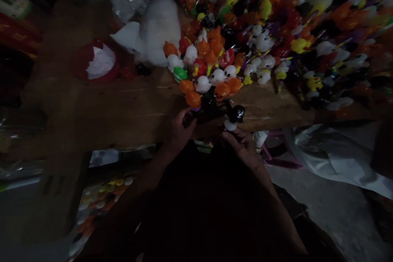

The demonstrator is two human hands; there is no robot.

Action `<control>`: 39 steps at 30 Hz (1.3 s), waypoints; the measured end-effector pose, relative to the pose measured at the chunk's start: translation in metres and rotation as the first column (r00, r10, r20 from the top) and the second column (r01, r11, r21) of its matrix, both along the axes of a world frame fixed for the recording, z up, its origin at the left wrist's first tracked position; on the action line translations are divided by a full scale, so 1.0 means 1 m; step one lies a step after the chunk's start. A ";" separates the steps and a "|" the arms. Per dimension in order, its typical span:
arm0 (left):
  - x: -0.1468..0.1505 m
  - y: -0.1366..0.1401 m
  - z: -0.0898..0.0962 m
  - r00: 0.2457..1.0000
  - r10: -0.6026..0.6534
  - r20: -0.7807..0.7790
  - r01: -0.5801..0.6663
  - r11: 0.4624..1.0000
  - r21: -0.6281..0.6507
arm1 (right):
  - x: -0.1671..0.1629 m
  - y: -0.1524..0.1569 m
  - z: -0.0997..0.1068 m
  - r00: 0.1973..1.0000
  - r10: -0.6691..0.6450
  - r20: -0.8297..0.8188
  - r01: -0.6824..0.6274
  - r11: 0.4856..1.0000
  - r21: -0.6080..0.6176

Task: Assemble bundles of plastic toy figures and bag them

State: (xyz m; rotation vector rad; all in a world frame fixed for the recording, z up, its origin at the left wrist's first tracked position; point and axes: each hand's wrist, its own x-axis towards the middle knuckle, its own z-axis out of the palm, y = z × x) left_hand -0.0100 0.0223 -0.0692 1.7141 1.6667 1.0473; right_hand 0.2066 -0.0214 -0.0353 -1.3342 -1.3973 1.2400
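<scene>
My right hand point(242, 143) pinches a small plastic figure point(236, 115) with a shiny black head and a white collar, its head pointing up and away from me. Across from it, my left hand point(180, 131) is curled at the table's front edge, beside a dark rack-like object point(211, 110); shadow hides what its fingers grip. Just beyond both hands, several orange pumpkin-like figures point(193, 99) and white ghost-like figures point(202, 84) stand packed together. A green figure point(180, 74) is among them.
A large pile of mixed figures point(307, 28) covers the table's right and back. A cloudy plastic bag point(159, 28) and a red bowl point(115, 69) with white paper lie left. Below the wooden table point(123, 106) are a pink stool point(281, 151) and a white sack point(331, 151).
</scene>
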 end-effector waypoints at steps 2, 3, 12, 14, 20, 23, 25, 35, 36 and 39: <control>0.001 0.002 0.000 0.999 -0.023 -0.038 0.023 1.000 -0.002 | -0.004 0.002 0.003 0.998 -0.060 -0.010 0.060 0.998 -0.005; 0.001 0.003 0.000 0.998 -0.033 -0.059 0.033 0.999 -0.001 | -0.006 0.004 0.003 0.995 -0.097 -0.010 0.097 0.995 0.015; -0.003 0.007 -0.001 0.964 -0.105 -0.243 0.133 0.986 0.102 | -0.044 0.028 -0.025 0.973 -0.225 0.043 0.209 0.948 0.240; -0.003 0.004 0.002 0.954 -0.130 -0.271 0.160 0.983 0.093 | -0.053 0.031 -0.032 0.980 -0.199 0.019 0.188 0.951 0.247; 0.003 -0.001 0.004 0.960 -0.078 -0.268 0.099 0.993 0.066 | -0.053 0.036 -0.043 0.964 -0.207 0.165 0.101 0.863 0.495; 0.004 0.002 -0.002 0.960 -0.101 -0.260 0.135 0.984 0.117 | -0.048 0.039 -0.047 0.941 -0.178 0.286 -0.035 0.791 0.610; 0.004 0.004 -0.007 0.956 -0.114 -0.270 0.158 0.977 0.145 | -0.048 0.042 -0.049 0.928 -0.166 0.333 -0.105 0.742 0.662; 0.002 0.001 0.008 0.950 -0.171 -0.261 0.210 0.969 0.132 | -0.043 0.041 -0.060 0.886 -0.173 0.431 -0.158 0.761 0.629; 0.001 0.000 0.011 0.950 -0.170 -0.263 0.207 0.971 0.123 | -0.042 0.040 -0.060 0.885 -0.177 0.430 -0.148 0.770 0.621; 0.002 -0.001 0.018 0.951 -0.151 -0.272 0.179 0.980 0.084 | -0.041 0.038 -0.056 0.892 -0.153 0.425 -0.141 0.800 0.584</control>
